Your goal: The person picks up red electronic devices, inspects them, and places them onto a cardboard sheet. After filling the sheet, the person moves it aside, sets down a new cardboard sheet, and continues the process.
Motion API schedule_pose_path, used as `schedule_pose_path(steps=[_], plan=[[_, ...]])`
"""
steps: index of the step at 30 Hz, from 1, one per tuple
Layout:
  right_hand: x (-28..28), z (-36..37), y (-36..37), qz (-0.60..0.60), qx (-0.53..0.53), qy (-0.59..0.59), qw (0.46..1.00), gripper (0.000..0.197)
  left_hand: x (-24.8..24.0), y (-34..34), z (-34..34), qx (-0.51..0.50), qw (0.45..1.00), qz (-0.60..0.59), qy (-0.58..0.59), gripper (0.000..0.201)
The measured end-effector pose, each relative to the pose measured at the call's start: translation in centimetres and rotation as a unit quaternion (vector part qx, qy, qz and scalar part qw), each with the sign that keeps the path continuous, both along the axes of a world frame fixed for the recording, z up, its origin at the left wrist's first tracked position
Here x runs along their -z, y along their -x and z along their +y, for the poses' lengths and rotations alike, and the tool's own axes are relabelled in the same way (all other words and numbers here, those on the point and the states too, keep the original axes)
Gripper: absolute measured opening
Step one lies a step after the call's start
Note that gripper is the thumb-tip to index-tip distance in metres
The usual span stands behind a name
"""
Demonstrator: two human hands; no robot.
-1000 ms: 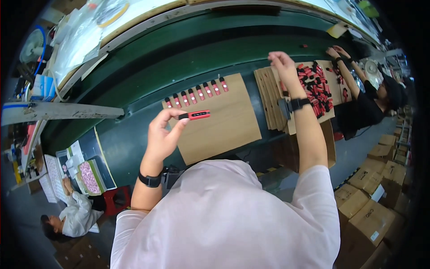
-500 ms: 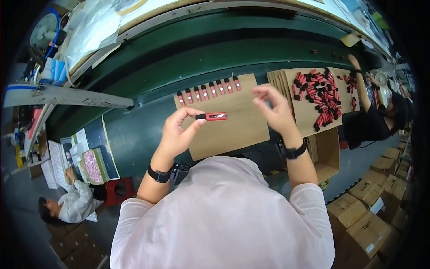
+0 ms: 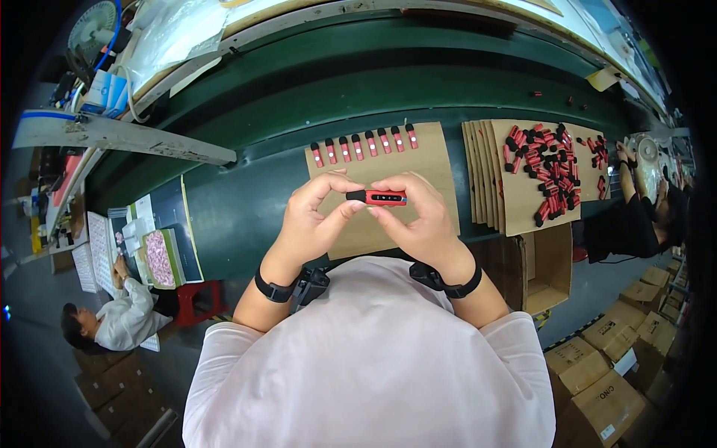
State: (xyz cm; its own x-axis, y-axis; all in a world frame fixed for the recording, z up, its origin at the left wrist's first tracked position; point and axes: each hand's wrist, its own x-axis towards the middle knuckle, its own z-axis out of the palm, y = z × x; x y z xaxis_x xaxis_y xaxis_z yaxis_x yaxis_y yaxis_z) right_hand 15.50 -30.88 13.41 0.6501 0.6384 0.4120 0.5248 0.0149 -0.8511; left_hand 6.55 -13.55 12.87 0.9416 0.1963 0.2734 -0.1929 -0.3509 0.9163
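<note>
A small red and black stick-shaped device is held level between both hands above a brown cardboard sheet. My left hand pinches its black left end. My right hand grips its red right end with thumb and fingers. Along the sheet's far edge lies a row of several similar red and black devices. A pile of many more such devices rests on stacked cardboard sheets to the right.
A dark green conveyor belt runs behind the sheets. An open cardboard box stands at the lower right, with more boxes on the floor. One person sits at the lower left and another works at the right.
My right hand came back from the pile at the right and joined the left hand on the device. The device now sits lower and nearer my body.
</note>
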Motion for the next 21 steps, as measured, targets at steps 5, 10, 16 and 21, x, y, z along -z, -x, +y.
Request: schedule_pose_path(steps=[5,10,16,21], plan=[[0.2,-0.2,-0.2,-0.005,-0.005,0.005,1.000,0.023,-0.6,0.0,-0.2,-0.006,1.000,-0.001,-0.021,0.016],[0.0,-0.6,-0.3,0.032,-0.007,0.011,0.999,0.024,-0.6,-0.2,-0.4,0.015,1.000,0.013,0.013,0.019],[0.0,-1.6,-1.3,0.192,-0.038,0.029,0.980,0.030,-1.2,-1.0,-0.4,0.001,0.999,0.006,-0.049,0.021],[0.6,-1.5,-2.0,0.105,-0.048,0.097,0.989,0.030,0.0,-1.6,-0.2,0.004,0.998,0.035,-0.043,0.023]])
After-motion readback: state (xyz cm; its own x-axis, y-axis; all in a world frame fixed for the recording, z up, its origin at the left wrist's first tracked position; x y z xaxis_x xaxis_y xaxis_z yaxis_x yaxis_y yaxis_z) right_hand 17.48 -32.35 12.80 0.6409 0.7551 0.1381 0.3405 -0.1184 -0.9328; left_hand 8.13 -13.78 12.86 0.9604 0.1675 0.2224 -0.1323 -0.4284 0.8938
